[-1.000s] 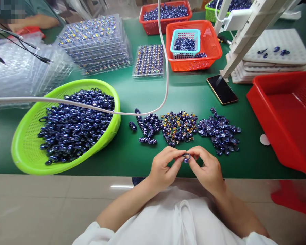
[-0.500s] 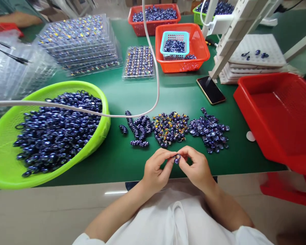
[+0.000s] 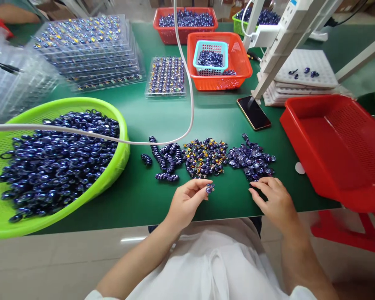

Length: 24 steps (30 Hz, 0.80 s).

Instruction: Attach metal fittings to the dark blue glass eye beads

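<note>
My left hand (image 3: 186, 204) pinches a small shiny dark-blue ring-like piece (image 3: 209, 188) between thumb and fingertips, just above the table's front part. At the near edge of a pile of flat, glossy dark-blue pieces (image 3: 253, 160), my right hand (image 3: 275, 204) has thumb and index finger slightly apart. Its index fingertip reaches the pile; no piece shows between the fingers. Left of that pile lies a heap of dark-blue pieces with gold-coloured parts (image 3: 205, 156). Farther left, dark-blue rings sit in rows (image 3: 167, 156) against each other.
A large lime-green basket (image 3: 123, 137) full of dark-blue pieces stands left. A red tub (image 3: 334, 137) and a phone (image 3: 254, 113) are to the right. Behind are stacked clear trays (image 3: 87, 54), an orange basket (image 3: 242, 68) and a metal post (image 3: 278, 54). A white cable (image 3: 191, 104) hangs in front.
My right hand has let go of the ring-like piece and moved right to the flat pieces. My left hand keeps the piece, which is now turned. The view has shifted slightly.
</note>
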Available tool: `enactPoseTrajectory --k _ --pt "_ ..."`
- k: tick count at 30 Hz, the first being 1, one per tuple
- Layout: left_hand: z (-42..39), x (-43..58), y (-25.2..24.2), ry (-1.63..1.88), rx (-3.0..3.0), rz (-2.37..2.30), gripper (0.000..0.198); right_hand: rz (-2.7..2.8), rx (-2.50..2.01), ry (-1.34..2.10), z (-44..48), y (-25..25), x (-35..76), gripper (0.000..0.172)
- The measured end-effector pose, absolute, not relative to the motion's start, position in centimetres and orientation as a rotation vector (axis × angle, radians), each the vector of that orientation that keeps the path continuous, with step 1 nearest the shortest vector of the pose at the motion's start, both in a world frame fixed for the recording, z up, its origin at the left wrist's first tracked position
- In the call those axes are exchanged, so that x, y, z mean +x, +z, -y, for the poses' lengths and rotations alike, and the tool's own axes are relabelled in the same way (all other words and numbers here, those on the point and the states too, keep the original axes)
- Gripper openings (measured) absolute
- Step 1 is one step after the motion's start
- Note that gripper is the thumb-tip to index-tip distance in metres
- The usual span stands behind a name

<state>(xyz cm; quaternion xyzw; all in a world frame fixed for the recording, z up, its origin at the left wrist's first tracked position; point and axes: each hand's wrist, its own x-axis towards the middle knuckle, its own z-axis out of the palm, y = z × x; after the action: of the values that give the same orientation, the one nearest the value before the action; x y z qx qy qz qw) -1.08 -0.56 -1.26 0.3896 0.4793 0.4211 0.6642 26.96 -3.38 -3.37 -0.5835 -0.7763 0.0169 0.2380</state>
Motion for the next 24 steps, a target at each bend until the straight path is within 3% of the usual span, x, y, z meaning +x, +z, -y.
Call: enactPoseTrajectory --k 5,14,24 --pt "0.2 -0.6 -1.1 0.948 0.55 -0.937 0.031 2.068 -1.555 -0.061 3.2 -4.1 26.1 0.011" --pt "0.3 -0.2 -0.9 0.978 0.387 -0.913 0.026 1.719 -1.243 0.835 3.5 -2.0 18.8 0.018" --pt "1.1 -0.3 -1.3 1.074 0.546 -0.935 0.019 1.526 -1.11 0.937 2.8 -1.8 15.8 0.019"
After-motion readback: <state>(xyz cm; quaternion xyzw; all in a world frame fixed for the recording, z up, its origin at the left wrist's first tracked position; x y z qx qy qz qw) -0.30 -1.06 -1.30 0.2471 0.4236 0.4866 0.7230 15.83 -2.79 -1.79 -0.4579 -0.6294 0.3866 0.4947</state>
